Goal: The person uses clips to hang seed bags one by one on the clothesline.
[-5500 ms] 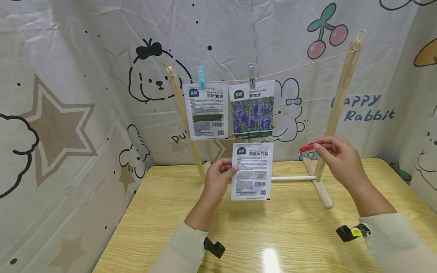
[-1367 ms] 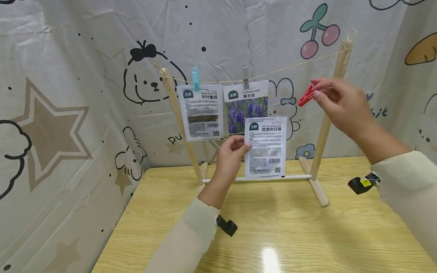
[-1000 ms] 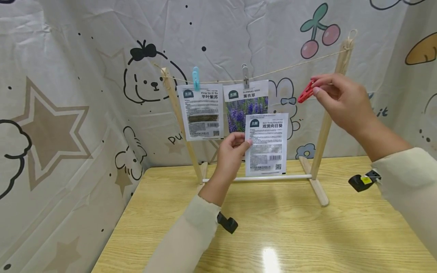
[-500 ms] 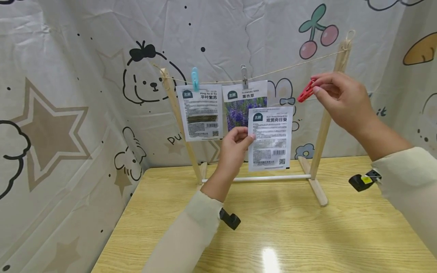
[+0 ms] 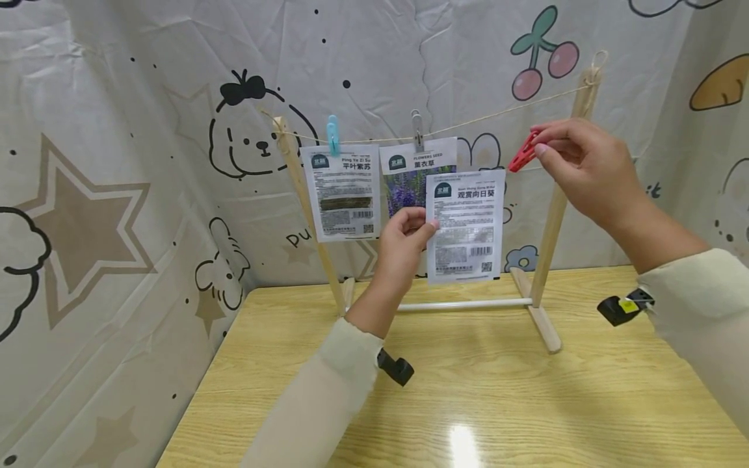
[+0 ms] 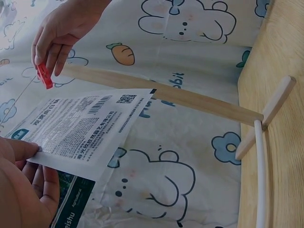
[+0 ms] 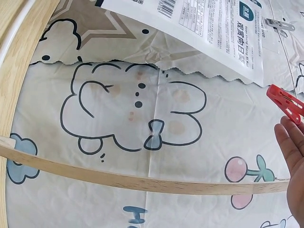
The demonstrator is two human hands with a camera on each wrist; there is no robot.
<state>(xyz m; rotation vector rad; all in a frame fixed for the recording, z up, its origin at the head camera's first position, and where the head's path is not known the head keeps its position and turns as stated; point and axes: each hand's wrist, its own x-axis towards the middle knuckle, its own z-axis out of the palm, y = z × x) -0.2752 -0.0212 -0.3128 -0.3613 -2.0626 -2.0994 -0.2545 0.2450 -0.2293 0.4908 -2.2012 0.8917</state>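
My left hand pinches the left edge of a white seed packet, its printed back facing me. In the head view this packet overlaps the lower right of a lavender seed packet, which hangs from the string by a grey clothespin. My right hand pinches a red clothespin just beyond the held packet's upper right corner, below the string. Further left, a light blue clothespin holds another packet, back side out. The right wrist view shows the red clothespin at the fingertips.
The string runs between two wooden posts, the left post and the right post. A white rod joins their feet low over the wood-grain table. A cartoon-printed cloth covers the wall behind.
Since several seconds ago, my left hand has raised the held packet and moved it rightward. The right hand has lifted the red clothespin from low by the post to near string height.
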